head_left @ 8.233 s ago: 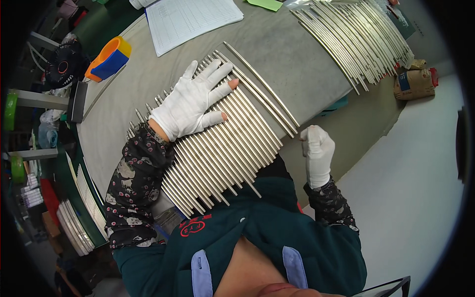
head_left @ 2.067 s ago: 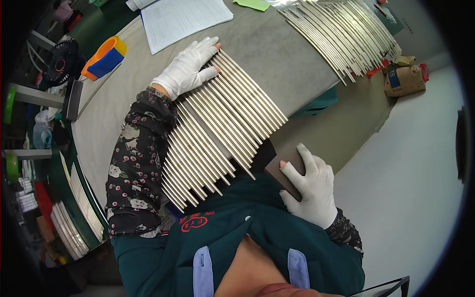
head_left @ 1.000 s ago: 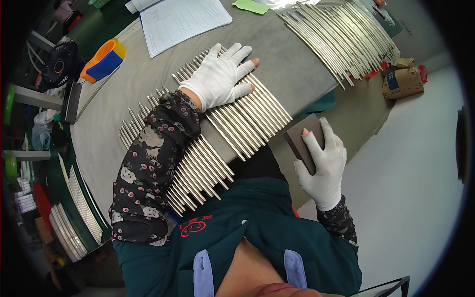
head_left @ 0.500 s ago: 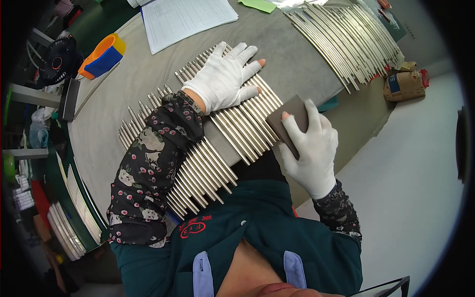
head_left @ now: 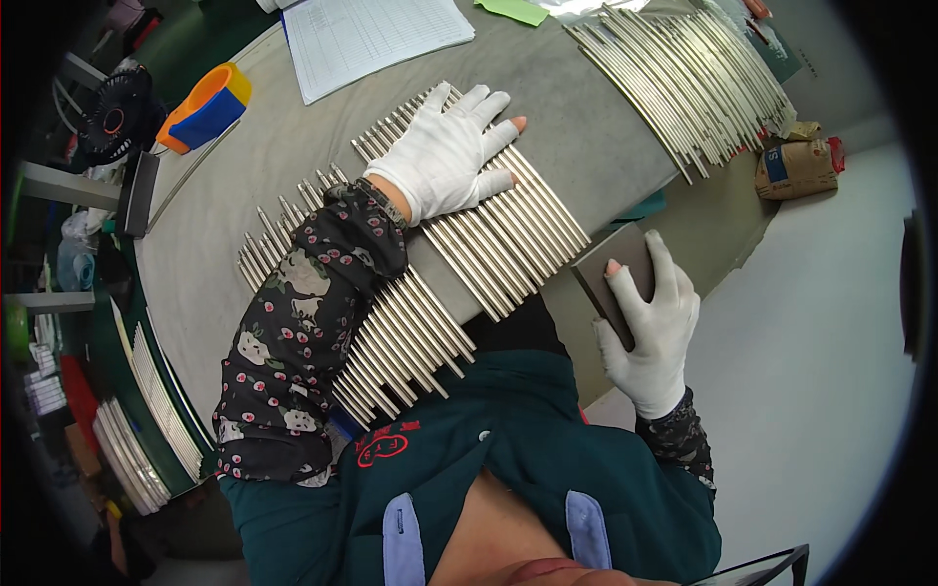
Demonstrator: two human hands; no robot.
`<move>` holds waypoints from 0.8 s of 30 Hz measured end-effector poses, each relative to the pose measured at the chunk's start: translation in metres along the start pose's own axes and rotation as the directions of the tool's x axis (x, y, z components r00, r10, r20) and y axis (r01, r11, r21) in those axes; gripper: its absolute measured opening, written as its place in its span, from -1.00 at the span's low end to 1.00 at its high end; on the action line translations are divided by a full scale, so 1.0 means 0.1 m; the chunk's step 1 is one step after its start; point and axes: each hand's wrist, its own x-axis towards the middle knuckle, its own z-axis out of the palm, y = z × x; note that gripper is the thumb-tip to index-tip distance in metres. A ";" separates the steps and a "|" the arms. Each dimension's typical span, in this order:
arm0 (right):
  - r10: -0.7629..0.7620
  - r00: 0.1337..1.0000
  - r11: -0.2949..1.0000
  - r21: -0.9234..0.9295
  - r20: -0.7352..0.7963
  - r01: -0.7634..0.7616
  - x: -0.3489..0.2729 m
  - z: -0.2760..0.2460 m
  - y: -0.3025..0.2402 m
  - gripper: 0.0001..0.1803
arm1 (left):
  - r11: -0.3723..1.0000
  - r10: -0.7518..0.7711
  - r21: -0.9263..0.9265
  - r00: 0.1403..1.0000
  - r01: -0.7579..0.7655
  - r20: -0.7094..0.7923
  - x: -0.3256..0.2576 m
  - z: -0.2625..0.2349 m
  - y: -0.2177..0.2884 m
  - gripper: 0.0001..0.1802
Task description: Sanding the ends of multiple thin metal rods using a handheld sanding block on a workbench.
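My left hand (head_left: 438, 161), in a white glove with some fingertips bare, lies flat with fingers spread on a row of thin metal rods (head_left: 508, 244). These rods lie side by side, their near ends reaching past the table's edge. A second row of metal rods (head_left: 405, 337) lies to the left, partly hidden under my left forearm. Off the edge to the right, my gloved right hand (head_left: 657, 337) grips a flat grey-brown block (head_left: 622, 266), which looks like a sanding sponge. The block is held apart from the rod ends.
More metal rods (head_left: 684, 83) lie at the far right of the grey table (head_left: 264, 117). Printed sheets (head_left: 376, 44), a blue-and-orange tape roll (head_left: 205, 107) and a green paper (head_left: 513, 10) are at the back. A black fan (head_left: 115, 117) stands left; a brown sack (head_left: 799, 169) sits right.
My right hand has moved right and toward me with the block, away from the rod ends. My left hand stays on the rods, with hardly any shift.
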 end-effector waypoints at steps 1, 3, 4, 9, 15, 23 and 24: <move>-0.026 1.000 1.000 -0.010 -0.017 0.026 0.03 0.04 -0.01 -0.26 | 1.000 -0.004 0.005 1.000 0.004 -0.003 0.00 0.01 0.00 -0.29; -0.029 0.999 1.000 0.006 -0.020 0.029 0.04 0.06 -0.04 -0.27 | 1.000 -0.009 0.013 1.000 0.009 -0.007 0.00 0.01 0.00 -0.29; -0.031 0.999 0.999 0.020 -0.020 0.032 0.06 0.08 -0.05 -0.28 | 1.000 -0.010 0.012 1.000 0.010 0.002 0.00 0.00 0.00 -0.29; -0.054 0.998 0.999 0.005 0.013 0.054 0.22 0.17 -0.14 -0.34 | 1.000 -0.012 0.010 1.000 0.011 0.010 0.00 0.00 0.00 -0.28; -0.078 0.997 0.997 0.020 0.026 0.078 0.39 0.24 -0.17 -0.36 | 1.000 -0.003 0.008 1.000 0.003 -0.020 -0.02 -0.01 0.00 -0.27; 0.116 0.989 0.991 -0.071 0.095 -0.109 -0.31 0.09 0.06 -0.30 | 1.000 0.001 0.001 1.000 -0.001 0.013 -0.03 -0.04 -0.01 -0.27; 0.124 0.988 0.991 -0.072 0.095 -0.117 -0.30 0.09 0.04 -0.30 | 1.000 0.009 -0.001 1.000 -0.009 0.016 -0.05 -0.02 0.00 -0.27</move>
